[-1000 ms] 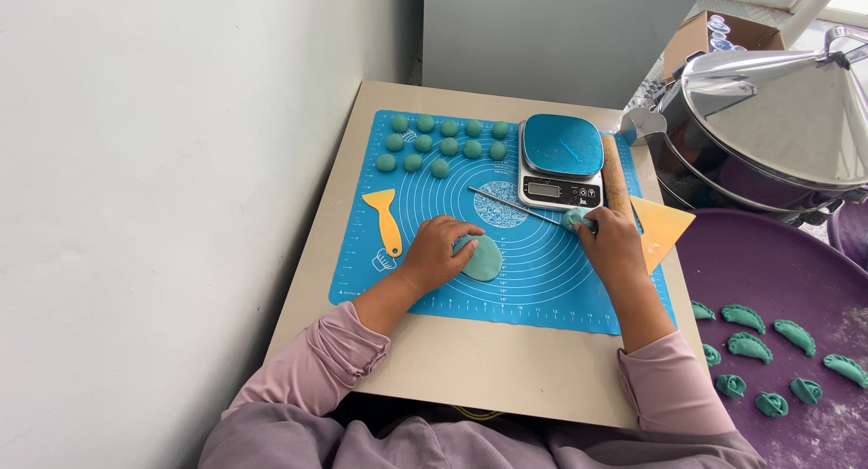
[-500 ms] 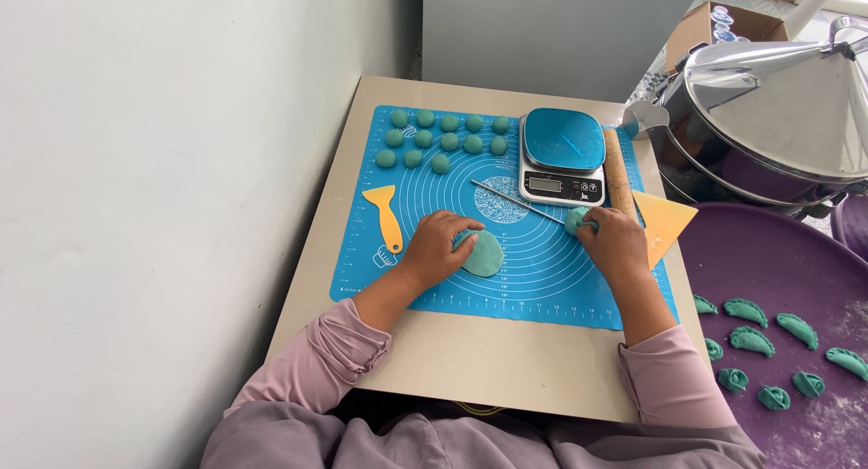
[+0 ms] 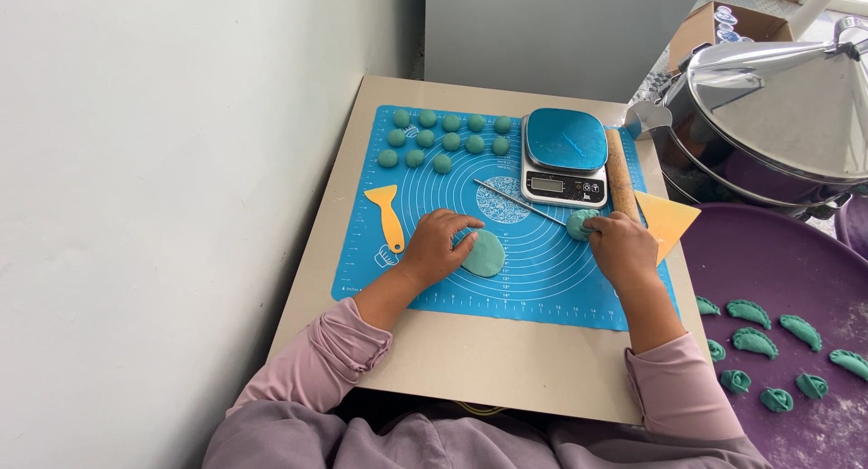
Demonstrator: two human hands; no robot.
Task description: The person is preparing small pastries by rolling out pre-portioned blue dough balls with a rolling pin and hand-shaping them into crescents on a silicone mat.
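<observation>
Pressing evenly matters, I'd judge: the left hand lies open-fingered on the flat dough disc mid-mat, while the right hand has fingers closed around a dough ball (beside the scale).

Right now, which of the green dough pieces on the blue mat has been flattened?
The flat green disc under the left hand. The small balls at the mat's far end are round, and so is the ball at the right hand.
</observation>
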